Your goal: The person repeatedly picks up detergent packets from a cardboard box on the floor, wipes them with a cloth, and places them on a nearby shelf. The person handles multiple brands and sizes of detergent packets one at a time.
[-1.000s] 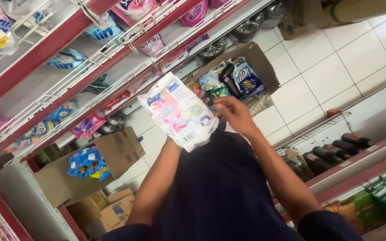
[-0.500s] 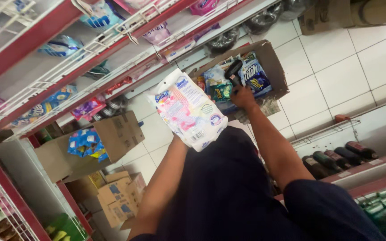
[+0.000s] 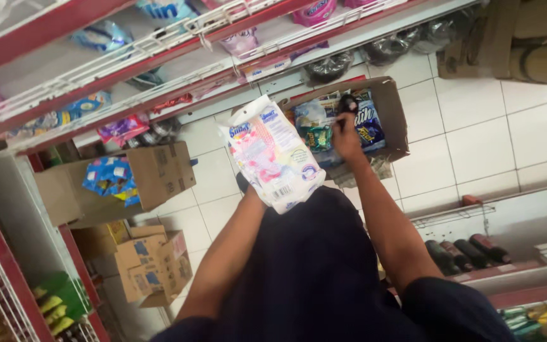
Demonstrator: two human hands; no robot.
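Overhead, one white-and-pink plastic pack [image 3: 273, 155] sits in the left hand [image 3: 252, 190], whose fingers are hidden behind it but clearly holding it up. One right hand [image 3: 347, 136] reaches into an open cardboard box [image 3: 392, 111] on the white tiled floor [image 3: 476, 142]; its fingers are wrapped around a small dark item [image 3: 347, 103]. Three more cardboard boxes lie at left, the largest [image 3: 159, 171] holding blue packets [image 3: 110, 177]. Red-edged wire shelves [image 3: 128, 60] run along the far side.

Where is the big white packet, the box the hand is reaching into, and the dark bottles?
White packet [image 3: 272, 155], head view, middle of its front.
Open cardboard box [image 3: 395, 114], head view, right wall.
Dark bottles [image 3: 470, 252], head view, middle bottle's body.
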